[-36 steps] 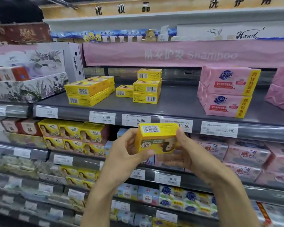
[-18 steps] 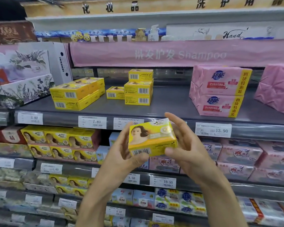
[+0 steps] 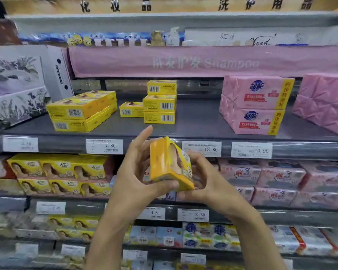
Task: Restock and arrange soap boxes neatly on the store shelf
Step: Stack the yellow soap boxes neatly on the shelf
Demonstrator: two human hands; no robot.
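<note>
Soap box held up before the shelf
Left hand and right hand fingers both grasp it, tilted between them.

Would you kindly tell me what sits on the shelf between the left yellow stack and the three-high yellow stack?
In the head view, one single yellow soap box lies there, right beside the three-high stack.

We stood in a shop; tiered shelves carried printed price tags along their edges. Boxed soaps sat stacked beneath a pink Shampoo banner.
</note>
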